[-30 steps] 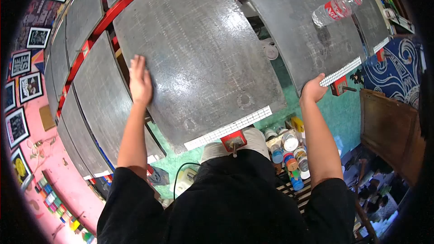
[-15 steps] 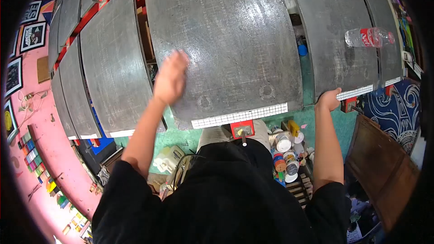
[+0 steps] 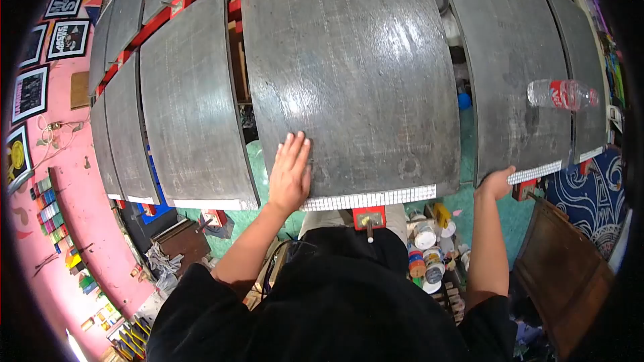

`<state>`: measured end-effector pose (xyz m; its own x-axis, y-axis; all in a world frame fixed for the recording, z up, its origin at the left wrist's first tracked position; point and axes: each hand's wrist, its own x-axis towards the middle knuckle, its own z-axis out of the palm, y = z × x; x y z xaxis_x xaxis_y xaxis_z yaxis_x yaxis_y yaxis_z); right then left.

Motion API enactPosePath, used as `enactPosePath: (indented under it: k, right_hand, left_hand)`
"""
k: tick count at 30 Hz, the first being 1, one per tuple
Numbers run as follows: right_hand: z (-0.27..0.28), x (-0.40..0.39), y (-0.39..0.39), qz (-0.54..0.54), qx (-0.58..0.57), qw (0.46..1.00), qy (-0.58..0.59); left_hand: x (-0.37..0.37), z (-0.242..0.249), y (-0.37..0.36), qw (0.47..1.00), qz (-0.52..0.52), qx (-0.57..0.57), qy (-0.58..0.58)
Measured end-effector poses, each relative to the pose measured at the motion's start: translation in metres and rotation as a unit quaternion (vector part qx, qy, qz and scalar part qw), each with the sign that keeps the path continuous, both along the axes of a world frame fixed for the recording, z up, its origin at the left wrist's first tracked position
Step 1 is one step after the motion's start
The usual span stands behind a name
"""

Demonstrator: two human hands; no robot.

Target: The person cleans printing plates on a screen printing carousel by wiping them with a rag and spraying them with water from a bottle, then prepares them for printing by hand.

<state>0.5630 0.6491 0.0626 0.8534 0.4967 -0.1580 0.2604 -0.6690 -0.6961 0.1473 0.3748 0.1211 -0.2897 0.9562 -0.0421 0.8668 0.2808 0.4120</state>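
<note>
My left hand (image 3: 290, 173) lies flat on the near left part of the middle grey board (image 3: 362, 94), fingers together and pointing away from me. A white gridded strip (image 3: 376, 198) runs along this board's front edge, beside my wrist. My right hand (image 3: 495, 184) grips the front left corner of the grey board to the right (image 3: 513, 74); its thumb shows at the edge, while the other fingers are mostly hidden. Next to that hand, another gridded strip (image 3: 537, 172) lines the edge.
A clear plastic bottle with a red label (image 3: 563, 94) lies across the right boards. Under the middle board is a red bracket (image 3: 369, 218) with a metal rod. Paint tubs (image 3: 424, 234) stand on the floor below. More grey boards (image 3: 191, 107) are at left, near a pink wall (image 3: 74, 228).
My left hand has come down and toward me, from blurred motion to resting flat on the middle board. My right hand keeps its place at the right board's corner. The view has shifted slightly.
</note>
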Motion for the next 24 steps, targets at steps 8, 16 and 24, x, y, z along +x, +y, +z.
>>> enactPosePath:
  k: [8, 16, 24]
  right_hand:
    - [0.015, -0.010, -0.004, 0.002, -0.008, 1.000, 0.028]
    - [0.012, -0.008, -0.002, -0.009, -0.008, 0.999, 0.029]
    - [0.010, -0.006, -0.003, -0.028, -0.039, 0.999, -0.014]
  left_hand:
    - [-0.226, -0.052, 0.226, 0.960, 0.182, 0.154, 0.146]
    - [-0.213, -0.031, 0.387, 0.980, 0.134, 0.119, 0.090]
    - [-0.021, -0.022, 0.295, 0.977, -0.178, 0.115, -0.010]
